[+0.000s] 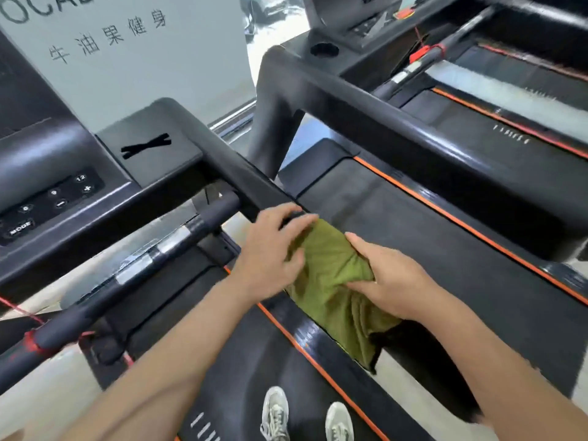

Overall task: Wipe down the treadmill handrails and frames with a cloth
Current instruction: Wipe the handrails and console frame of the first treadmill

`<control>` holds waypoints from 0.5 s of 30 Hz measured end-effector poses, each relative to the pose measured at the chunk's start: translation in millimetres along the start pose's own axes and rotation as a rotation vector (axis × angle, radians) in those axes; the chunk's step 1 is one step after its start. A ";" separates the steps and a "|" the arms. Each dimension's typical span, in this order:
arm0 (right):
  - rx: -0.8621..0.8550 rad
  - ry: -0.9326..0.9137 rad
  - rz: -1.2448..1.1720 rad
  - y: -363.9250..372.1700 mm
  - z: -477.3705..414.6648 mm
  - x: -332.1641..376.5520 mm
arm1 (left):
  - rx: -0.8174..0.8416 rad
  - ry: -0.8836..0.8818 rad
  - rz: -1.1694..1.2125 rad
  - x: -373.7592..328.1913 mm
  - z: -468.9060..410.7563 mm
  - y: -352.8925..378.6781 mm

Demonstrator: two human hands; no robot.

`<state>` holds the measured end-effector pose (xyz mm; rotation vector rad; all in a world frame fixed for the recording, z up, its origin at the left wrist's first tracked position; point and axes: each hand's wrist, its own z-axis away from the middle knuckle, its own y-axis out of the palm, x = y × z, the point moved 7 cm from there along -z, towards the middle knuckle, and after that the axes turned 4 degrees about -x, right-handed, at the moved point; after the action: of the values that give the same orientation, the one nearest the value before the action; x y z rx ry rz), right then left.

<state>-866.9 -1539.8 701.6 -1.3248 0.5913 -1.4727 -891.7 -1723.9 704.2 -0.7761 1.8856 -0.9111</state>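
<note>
- Gym floor with two black treadmills side by side; a white banner [133,58] with printed characters stands behind them.
- Task item: the green cloth [331,281] lies draped over the near treadmill's right handrail [251,189], with its lower end hanging below the rail toward the deck.
- Left hand [270,253] lies spread over the rail and the cloth's upper edge, fingers loosely extended; it presses rather than clamps.
- Right hand [391,281] is closed around a bunched fold of the cloth, gripping it from the side.
- Risk: the hanging end is unsupported. If the bunched grip loosens during a stroke, the cloth is likely to slide off the rail onto the orange-edged belt side strip [318,367].
- Risk: a bunched cloth covers little of the rail; streaks or missed sections are likely unless it is flattened.
- Risk: the image is motion-blurred at the left hand, so exact finger contact cannot be confirmed.
- Surroundings: the console button panel [52,203] sits up-left; a front grip bar [152,253] with metal sensor plates crosses below it.
- Obstruction: a red safety cord [22,311] is tied at the bar's end and could snag a trailing cloth.
- The person's shoes [276,415] stand on the deck.
</note>
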 end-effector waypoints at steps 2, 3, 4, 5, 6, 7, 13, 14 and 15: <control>-0.069 -0.059 -0.109 -32.4 10.9 -8.0 | 0.106 0.114 -0.008 -45.3 7.1 29.7; -0.101 -0.087 -0.187 -47.6 16.9 -8.6 | 0.107 0.113 -0.020 -54.1 3.8 34.9; -0.116 -0.099 -0.296 -59.6 23.2 -9.4 | 0.081 0.099 0.025 -59.2 -2.9 34.0; -0.107 -0.086 -0.440 -67.4 29.3 -12.7 | 0.072 0.052 0.154 -63.5 -9.4 29.0; -0.078 -0.069 -0.628 -73.3 35.6 -15.1 | 0.101 -0.041 0.345 -67.6 -14.4 22.8; -0.045 -0.055 -0.851 -78.5 42.6 -16.8 | 0.135 -0.161 0.557 -73.6 -16.9 16.3; -0.127 0.162 -1.216 -95.2 58.9 -55.2 | 0.108 -0.392 0.734 -92.4 -36.9 -25.8; -0.215 0.171 -0.917 -96.2 58.1 -65.0 | 0.108 -0.321 0.385 -86.9 -42.0 -24.2; -0.254 0.158 -0.615 -93.7 58.3 -66.6 | 0.088 -0.227 0.027 -84.9 -43.0 -21.0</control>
<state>-855.0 -1431.4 770.4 -1.6936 0.5045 -2.0655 -891.4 -1655.5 773.6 -0.7654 1.6433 -0.8465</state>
